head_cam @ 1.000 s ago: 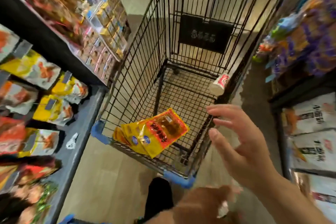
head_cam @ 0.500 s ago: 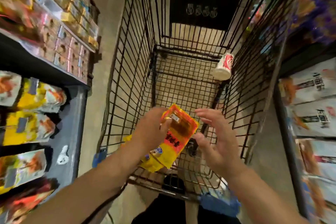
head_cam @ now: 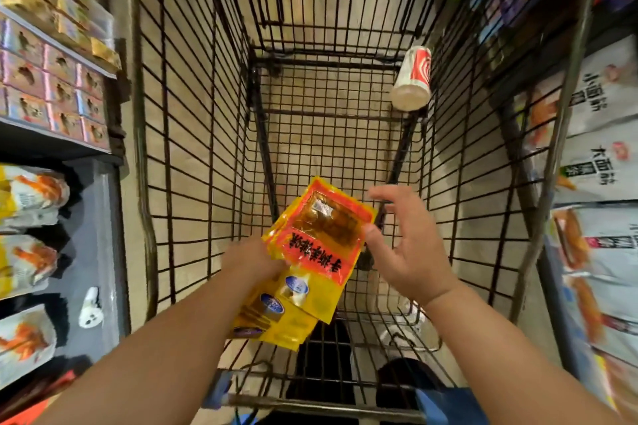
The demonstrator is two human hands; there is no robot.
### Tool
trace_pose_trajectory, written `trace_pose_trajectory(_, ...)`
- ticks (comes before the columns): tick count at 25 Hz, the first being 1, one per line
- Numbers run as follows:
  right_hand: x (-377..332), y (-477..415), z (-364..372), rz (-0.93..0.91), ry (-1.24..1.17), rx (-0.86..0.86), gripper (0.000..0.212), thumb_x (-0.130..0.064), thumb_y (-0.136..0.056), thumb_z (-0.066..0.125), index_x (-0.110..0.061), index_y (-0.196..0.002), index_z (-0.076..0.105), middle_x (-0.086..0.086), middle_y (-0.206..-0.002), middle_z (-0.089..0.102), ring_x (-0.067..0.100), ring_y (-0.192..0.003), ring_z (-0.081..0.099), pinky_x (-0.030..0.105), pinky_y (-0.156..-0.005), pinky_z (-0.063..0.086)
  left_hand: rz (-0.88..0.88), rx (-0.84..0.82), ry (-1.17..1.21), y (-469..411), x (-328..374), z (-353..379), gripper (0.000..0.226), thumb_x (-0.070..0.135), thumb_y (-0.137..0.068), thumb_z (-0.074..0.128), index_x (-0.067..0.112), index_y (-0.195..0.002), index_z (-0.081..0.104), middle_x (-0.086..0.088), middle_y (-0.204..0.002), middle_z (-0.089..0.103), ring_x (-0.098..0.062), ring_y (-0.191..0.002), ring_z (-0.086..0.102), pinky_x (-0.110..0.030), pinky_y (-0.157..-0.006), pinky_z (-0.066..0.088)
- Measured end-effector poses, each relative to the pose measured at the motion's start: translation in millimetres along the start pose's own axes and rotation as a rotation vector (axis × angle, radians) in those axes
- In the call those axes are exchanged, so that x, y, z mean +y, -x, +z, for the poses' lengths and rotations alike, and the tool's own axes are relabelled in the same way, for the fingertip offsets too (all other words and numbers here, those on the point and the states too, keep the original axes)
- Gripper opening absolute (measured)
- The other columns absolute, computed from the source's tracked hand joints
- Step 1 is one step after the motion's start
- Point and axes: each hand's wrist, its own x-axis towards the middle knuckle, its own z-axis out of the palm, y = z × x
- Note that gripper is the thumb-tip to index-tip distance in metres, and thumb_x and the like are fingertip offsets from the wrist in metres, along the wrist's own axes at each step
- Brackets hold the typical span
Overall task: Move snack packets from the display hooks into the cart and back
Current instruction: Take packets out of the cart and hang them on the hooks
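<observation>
Since 1 s ago the snack packets point(head_cam: 321, 245) are off the cart point(head_cam: 193, 114) floor, fanned in the left hand point(head_cam: 253, 260). It pinches them along their left edge, low inside the basket's near end. Gathering them by 1 edge keeps the stack together for the trip back to the hooks. The right hand point(head_cam: 404, 245) is spread and holds nothing; its thumb seems to touch the top packet's right edge, likely steadying it. A paper cup point(head_cam: 412, 79) leans in the far right corner.
</observation>
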Motion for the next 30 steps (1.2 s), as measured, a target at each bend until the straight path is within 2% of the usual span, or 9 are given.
trace_pose_trajectory(2,8,2,-10,0.057,0.005,0.022,0.041,-0.038,-0.091,0.054,-0.013,-0.125,0.056,-0.001,-0.118,0.058,0.016,-0.112,0.056,0.041,-0.094,0.05,-0.008,-0.092,0.211,2,15,-1,0.033,0.045,-0.084,0.077,0.023,-0.08,0.053,-0.001,-0.093,0.066,-0.024,-0.089,0.062,-0.033,-0.08,0.052)
trace_pose_trajectory(7,21,8,-31,0.18,0.055,-0.027,0.026,-0.021,-0.093,0.067,-0.014,-0.117,0.061,0.001,-0.114,0.061,0.019,-0.109,0.057,0.048,-0.094,0.051,0.013,-0.306,0.627,28,61,-7,0.011,0.031,-0.099,0.068,0.021,-0.099,0.065,0.0,-0.09,0.073,-0.021,-0.081,0.07,-0.034,-0.069,0.057)
trace_pose_trajectory(10,23,16,-49,0.284,0.057,-0.154,0.029,-0.037,-0.093,0.067,-0.027,-0.119,0.06,-0.008,-0.117,0.059,0.012,-0.111,0.055,0.04,-0.096,0.05,-0.111,-0.45,1.079,49,81,-15,0.011,0.017,-0.101,0.065,0.011,-0.111,0.066,-0.01,-0.077,0.079,-0.025,-0.064,0.077,-0.039,-0.052,0.062)
trace_pose_trajectory(14,27,41,-67,0.398,-0.035,-0.302,0.049,-0.064,-0.077,0.069,-0.042,-0.12,0.059,-0.019,-0.122,0.058,0.001,-0.113,0.055,0.029,-0.093,0.047,-0.239,-0.554,1.465,62,99,-22,0.024,0.011,-0.105,0.056,-0.004,-0.124,0.056,-0.022,-0.083,0.076,-0.033,-0.065,0.076,-0.048,-0.047,0.061)
trace_pose_trajectory(19,45,68,-85,0.393,-0.18,-0.35,0.082,-0.046,-0.057,0.095,-0.043,-0.13,0.058,-0.025,-0.126,0.059,-0.014,-0.113,0.053,0.003,-0.087,0.043,-0.218,-0.525,1.63,67,111,-14,0.028,0.004,-0.104,0.054,-0.008,-0.129,0.055,-0.022,-0.094,0.069,-0.026,-0.076,0.07,-0.036,-0.058,0.065)
trace_pose_trajectory(21,58,68,-87,0.272,0.003,-0.26,0.07,-0.031,-0.071,0.091,-0.035,-0.134,0.059,-0.021,-0.129,0.059,-0.016,-0.113,0.05,0.0,-0.093,0.038,-0.203,-0.533,1.614,68,115,-8,0.032,0.003,-0.102,0.057,-0.008,-0.133,0.055,-0.02,-0.091,0.069,-0.022,-0.07,0.07,-0.026,-0.044,0.059)
trace_pose_trajectory(24,77,66,-86,0.248,0.16,-0.163,0.043,-0.018,-0.086,0.079,-0.029,-0.126,0.069,-0.011,-0.12,0.067,0.001,-0.108,0.057,0.009,-0.089,0.04,-0.163,-0.56,1.528,74,129,6,0.033,0.003,-0.101,0.057,-0.004,-0.134,0.056,-0.017,-0.083,0.069,-0.019,-0.064,0.069,-0.019,-0.04,0.053)
trace_pose_trajectory(28,97,71,-76,0.305,0.082,-0.072,0.024,-0.016,-0.083,0.081,-0.027,-0.104,0.078,-0.009,-0.098,0.069,0.011,-0.093,0.063,0.018,-0.082,0.048,-0.132,-0.548,1.593,73,145,20,0.031,-0.006,-0.099,0.055,-0.006,-0.13,0.056,-0.024,-0.098,0.074,-0.028,-0.085,0.075,-0.028,-0.058,0.064)
trace_pose_trajectory(30,104,72,-70,0.386,0.027,-0.012,0.019,-0.015,-0.081,0.082,-0.028,-0.095,0.079,-0.015,-0.089,0.065,0.007,-0.085,0.06,0.012,-0.074,0.045,-0.113,-0.507,1.583,69,145,25,0.034,-0.008,-0.097,0.056,-0.008,-0.131,0.056,-0.026,-0.114,0.073,-0.031,-0.095,0.075,-0.034,-0.074,0.066)
